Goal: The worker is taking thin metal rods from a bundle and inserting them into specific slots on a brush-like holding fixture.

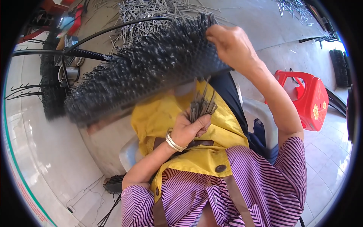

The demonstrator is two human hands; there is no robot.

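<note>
A bundle of thin grey metal rods (203, 105) stands up out of my left hand (189, 130), whose fingers are wrapped round it over my lap. Before me lies a long, dark block packed with upright black spikes (147, 60), tilted up toward the right. My right hand (233, 44) is closed in a pinch at the block's far right end, among the last spikes. What sits between those fingertips is hidden. The block's front side, with rows of small holes, is partly smeared by motion.
A heap of loose grey rods (145, 11) lies behind the block, with another pile (297, 11) at the far right. A red plastic stool (315, 100) stands at the right. Black cables (124, 23) arch over the left side, near a metal cup (70, 73). A yellow apron (159, 113) covers my lap.
</note>
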